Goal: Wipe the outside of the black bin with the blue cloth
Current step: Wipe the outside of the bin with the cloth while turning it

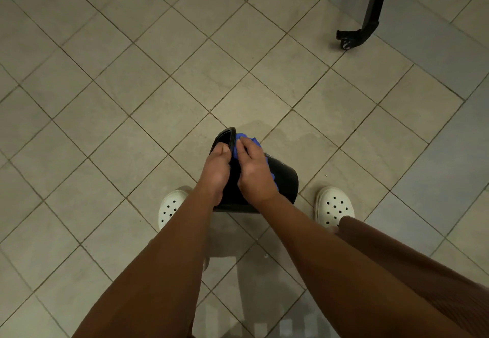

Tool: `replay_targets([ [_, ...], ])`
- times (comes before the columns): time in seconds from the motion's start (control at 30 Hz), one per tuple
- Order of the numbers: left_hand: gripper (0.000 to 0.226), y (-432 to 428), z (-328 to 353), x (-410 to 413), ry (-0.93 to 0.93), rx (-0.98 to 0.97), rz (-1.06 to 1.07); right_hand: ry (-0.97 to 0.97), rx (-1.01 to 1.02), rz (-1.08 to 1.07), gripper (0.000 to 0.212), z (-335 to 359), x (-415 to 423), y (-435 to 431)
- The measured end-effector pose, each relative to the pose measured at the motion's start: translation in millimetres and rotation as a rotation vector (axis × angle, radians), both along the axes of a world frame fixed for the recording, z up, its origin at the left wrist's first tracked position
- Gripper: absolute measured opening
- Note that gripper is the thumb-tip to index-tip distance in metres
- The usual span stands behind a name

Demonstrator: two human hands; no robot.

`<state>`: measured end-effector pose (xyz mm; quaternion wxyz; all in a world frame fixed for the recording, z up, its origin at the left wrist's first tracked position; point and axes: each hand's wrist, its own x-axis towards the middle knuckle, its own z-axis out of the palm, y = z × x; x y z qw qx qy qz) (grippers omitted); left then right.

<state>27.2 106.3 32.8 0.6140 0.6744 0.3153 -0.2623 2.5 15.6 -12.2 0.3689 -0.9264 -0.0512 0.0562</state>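
Observation:
A small black bin (284, 179) is held tipped over the tiled floor, its open mouth facing away to the left. My left hand (218, 169) grips the bin's rim, thumb on the edge. My right hand (255, 171) presses a blue cloth (242, 138) flat against the bin's outer side just behind the rim. Only the cloth's edges show around my fingers and palm. Most of the bin's near side is hidden by both hands.
Beige tiled floor (132, 86) all around. My feet in white perforated clogs, the left clog (170, 206) and the right clog (334, 205), flank the bin. A black metal leg with a foot (366, 24) stands at the upper right.

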Motion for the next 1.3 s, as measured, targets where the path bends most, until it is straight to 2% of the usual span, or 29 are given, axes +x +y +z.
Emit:
replay_targets([
  [0.2,0.029,0.0,-3.7,-3.7,-0.004,0.037,-0.07,0.019,-0.028,-0.122,0.059,-1.3,-12.5,3.3],
  [0.37,0.035,3.4,-6.2,-1.5,-0.025,0.049,-0.057,-0.072,-0.03,0.007,0.064,-5.0,-18.8,3.2],
  [0.6,0.028,7.0,-5.5,-2.4,-0.066,0.038,-0.087,0.027,0.025,-0.062,0.057,-2.4,15.2,-5.7],
  [0.8,0.03,4.4,-1.9,4.4,0.069,-0.001,0.052,-0.123,-0.052,0.114,0.07,-6.6,-21.3,-6.7],
  [0.9,0.055,1.0,1.0,6.4,0.187,0.002,0.077,-0.146,-0.076,0.208,0.079,-7.2,-28.0,-8.2],
  [0.97,0.062,2.7,0.2,10.3,0.196,0.044,0.064,-0.134,-0.078,0.238,0.083,-7.1,-26.2,-8.1],
  [1.13,0.054,3.3,0.4,12.7,0.204,0.054,0.115,-0.127,-0.071,0.187,0.082,-13.6,-29.0,-15.2],
  [1.3,0.057,2.1,-0.6,9.6,0.235,0.074,0.154,-0.099,-0.127,0.149,0.084,-14.7,-45.9,-18.0],
])
